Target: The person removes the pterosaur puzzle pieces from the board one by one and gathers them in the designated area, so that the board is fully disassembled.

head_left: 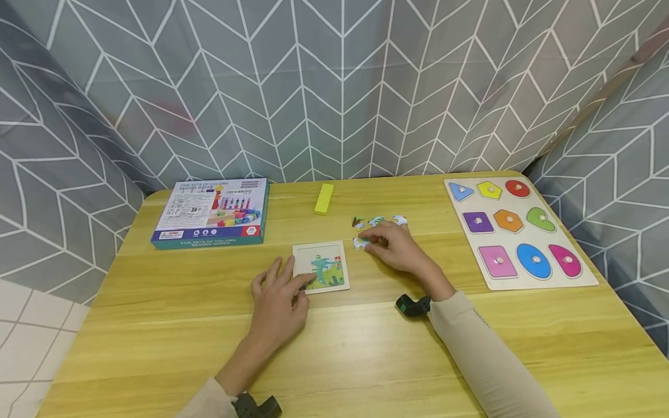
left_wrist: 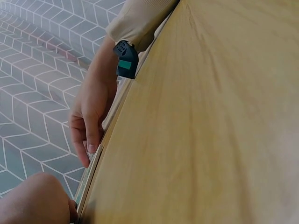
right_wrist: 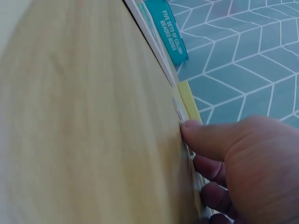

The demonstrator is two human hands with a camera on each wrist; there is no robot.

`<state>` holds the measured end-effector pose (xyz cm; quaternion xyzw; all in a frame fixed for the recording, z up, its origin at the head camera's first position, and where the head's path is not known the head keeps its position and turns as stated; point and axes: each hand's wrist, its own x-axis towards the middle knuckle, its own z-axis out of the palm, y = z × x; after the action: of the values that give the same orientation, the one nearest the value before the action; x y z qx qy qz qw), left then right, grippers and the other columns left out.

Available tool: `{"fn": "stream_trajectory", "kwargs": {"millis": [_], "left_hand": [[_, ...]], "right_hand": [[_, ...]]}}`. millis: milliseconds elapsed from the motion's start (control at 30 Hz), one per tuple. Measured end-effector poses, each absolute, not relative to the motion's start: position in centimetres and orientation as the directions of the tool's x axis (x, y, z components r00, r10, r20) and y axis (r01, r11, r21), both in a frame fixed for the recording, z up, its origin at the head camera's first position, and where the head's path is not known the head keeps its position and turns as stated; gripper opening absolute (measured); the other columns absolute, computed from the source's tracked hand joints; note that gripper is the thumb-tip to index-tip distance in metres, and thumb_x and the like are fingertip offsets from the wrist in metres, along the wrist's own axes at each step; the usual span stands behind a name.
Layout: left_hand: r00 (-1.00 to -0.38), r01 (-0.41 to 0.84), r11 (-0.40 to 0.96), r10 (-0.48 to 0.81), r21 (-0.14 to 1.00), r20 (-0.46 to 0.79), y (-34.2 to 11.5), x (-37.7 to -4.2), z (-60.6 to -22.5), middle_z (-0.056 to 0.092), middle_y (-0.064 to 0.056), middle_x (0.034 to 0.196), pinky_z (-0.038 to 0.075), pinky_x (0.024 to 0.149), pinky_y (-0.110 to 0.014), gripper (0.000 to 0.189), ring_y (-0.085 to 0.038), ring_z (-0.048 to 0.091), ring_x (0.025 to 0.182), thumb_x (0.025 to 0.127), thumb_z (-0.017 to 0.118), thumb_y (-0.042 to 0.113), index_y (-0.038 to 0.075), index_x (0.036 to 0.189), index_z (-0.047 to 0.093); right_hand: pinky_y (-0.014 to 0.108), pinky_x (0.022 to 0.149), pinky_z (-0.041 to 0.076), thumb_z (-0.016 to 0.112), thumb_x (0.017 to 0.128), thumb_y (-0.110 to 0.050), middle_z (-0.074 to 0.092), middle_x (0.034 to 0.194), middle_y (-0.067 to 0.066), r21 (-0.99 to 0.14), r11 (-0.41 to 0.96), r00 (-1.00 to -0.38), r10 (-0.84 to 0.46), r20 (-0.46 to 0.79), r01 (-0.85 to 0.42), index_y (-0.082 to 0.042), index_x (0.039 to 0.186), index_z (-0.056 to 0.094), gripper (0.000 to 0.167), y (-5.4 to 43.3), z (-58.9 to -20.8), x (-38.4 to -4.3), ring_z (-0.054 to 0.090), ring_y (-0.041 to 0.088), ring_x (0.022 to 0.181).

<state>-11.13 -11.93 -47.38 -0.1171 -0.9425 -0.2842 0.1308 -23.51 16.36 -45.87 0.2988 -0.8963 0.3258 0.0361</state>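
Observation:
A square puzzle board (head_left: 321, 252) with a partly filled green picture lies on the table in the head view. My left hand (head_left: 279, 299) rests at its left edge, fingers spread, the index finger reaching onto the picture. To the right, my right hand (head_left: 394, 247) pinches a jigsaw piece (head_left: 359, 244) between thumb and fingers, low at the tabletop. In the right wrist view the thumb (right_wrist: 210, 137) is at the thin edge of this piece (right_wrist: 177, 109). More jigsaw pieces (head_left: 399, 220) lie just beyond that hand, one of them dark brown and green (head_left: 358, 222).
A boxed bead set (head_left: 209, 215) lies at the back left. A yellow block (head_left: 324, 199) is near the table's back edge. On the right is a board of knobbed shapes (head_left: 504, 249). A patterned grey curtain (head_left: 334, 87) hangs behind the wooden table (head_left: 355, 360).

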Motion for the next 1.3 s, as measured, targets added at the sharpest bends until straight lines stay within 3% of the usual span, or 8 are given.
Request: {"fn": "stream_trajectory", "kwargs": {"millis": [1067,1300], "left_hand": [[-0.933,0.309,0.809,0.154,0.501,0.326,-11.9,-11.1,-47.4,0.051,-0.019,0.153,0.019,0.112,-0.064,0.032,-0.047,0.036,0.148,0.088,0.061,0.013,0.025,0.113,0.077],[-0.932,0.315,0.802,0.160,0.507,0.325,-11.9,-11.1,-47.3,0.052,-0.020,0.153,0.019,0.112,-0.064,0.032,-0.047,0.037,0.147,0.089,0.060,0.012,0.025,0.113,0.078]], "right_hand": [[0.028,0.070,0.041,0.071,0.094,-0.010,0.067,0.088,0.006,-0.627,0.585,-0.848,-0.456,0.270,-0.515,-0.008,0.117,0.075,0.024,15.8,-45.6,-23.4,0.052,0.017,0.075],[0.030,0.070,0.041,0.073,0.092,-0.008,0.066,0.086,0.005,-0.619,0.540,-0.814,-0.473,0.336,-0.570,-0.007,0.117,0.076,0.025,14.3,-44.7,-22.6,0.053,0.017,0.069]]}}
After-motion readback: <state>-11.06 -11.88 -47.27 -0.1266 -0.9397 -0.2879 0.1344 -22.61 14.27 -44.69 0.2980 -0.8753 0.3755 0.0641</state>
